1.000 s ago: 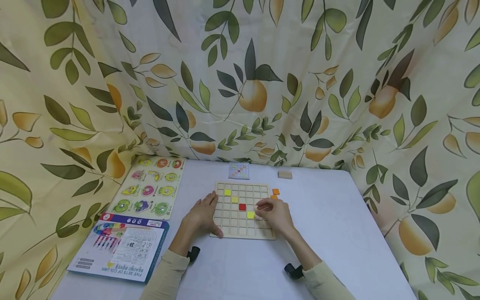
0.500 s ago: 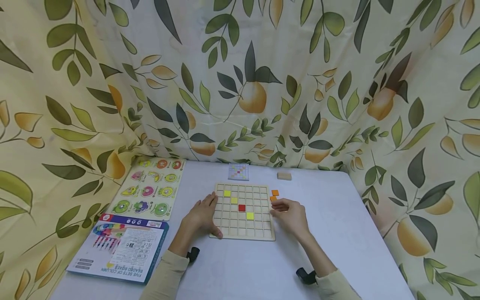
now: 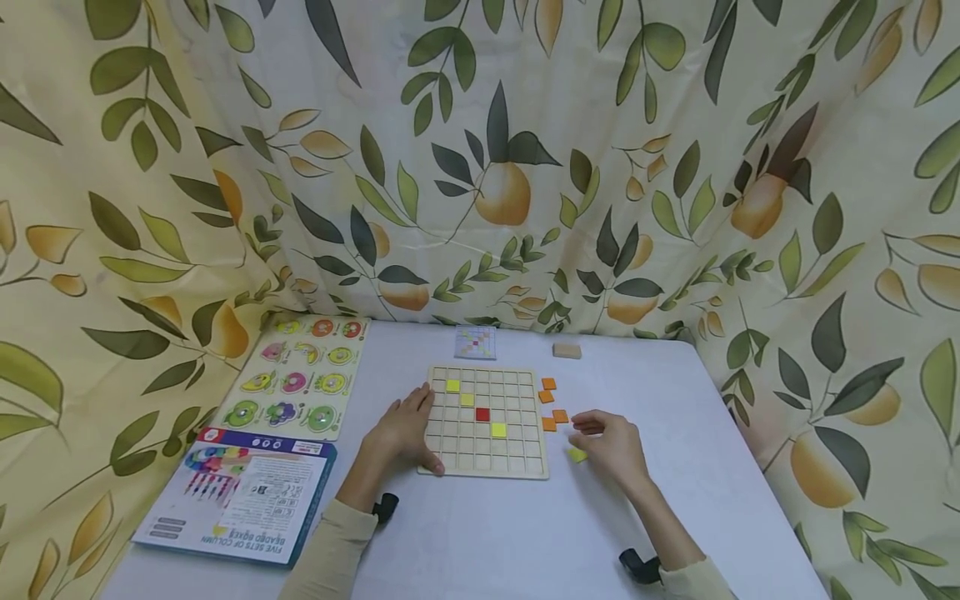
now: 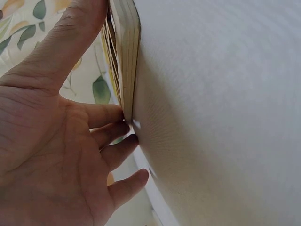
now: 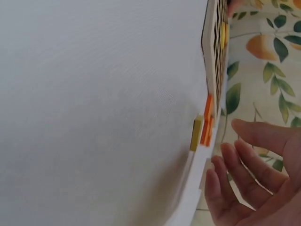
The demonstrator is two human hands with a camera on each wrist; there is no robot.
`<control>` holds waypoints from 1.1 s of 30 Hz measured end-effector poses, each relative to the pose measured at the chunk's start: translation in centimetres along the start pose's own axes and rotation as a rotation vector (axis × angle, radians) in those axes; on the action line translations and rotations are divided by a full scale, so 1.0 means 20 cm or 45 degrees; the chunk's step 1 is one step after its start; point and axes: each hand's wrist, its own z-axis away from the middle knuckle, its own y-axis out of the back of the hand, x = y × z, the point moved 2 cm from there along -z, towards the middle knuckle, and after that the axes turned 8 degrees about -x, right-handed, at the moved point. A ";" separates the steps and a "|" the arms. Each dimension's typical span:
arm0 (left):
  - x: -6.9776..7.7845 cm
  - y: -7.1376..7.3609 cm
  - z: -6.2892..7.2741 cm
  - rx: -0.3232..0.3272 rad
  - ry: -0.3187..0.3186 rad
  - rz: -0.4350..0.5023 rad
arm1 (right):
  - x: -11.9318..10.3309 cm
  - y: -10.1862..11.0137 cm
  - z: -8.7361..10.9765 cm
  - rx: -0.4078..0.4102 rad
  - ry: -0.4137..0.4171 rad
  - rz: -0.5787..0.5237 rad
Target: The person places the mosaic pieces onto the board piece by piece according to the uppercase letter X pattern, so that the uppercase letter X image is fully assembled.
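Observation:
A pale wooden grid board (image 3: 457, 450) lies on the table. Three yellow tiles and a red tile (image 3: 482, 415) sit in its squares along a diagonal. Along the board's left side my left hand (image 3: 401, 433) rests with fingers extended, touching the edge, its thumb by the near left corner. My right hand (image 3: 613, 450), loosely bent and holding nothing, hovers right of the board, close by a loose yellow tile (image 3: 577, 455). In the right wrist view a gap shows between its fingertips and the yellow tile (image 5: 196, 133). Several orange tiles (image 3: 560, 416) lie between board and hand.
A small patterned card (image 3: 476, 342) lies behind the board, with a wooden block (image 3: 567, 352) to its right. At the left are a fruit picture board (image 3: 296, 379) and a printed box (image 3: 236, 496). A leafy curtain (image 3: 495, 275) closes off the back.
My right hand has moved right, from over the board to beside the loose yellow tile, uncovering more orange tiles. My left hand keeps its place.

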 end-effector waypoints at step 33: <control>-0.01 -0.02 -0.02 -0.003 -0.007 -0.016 | 0.03 0.00 0.00 -0.023 0.112 -0.199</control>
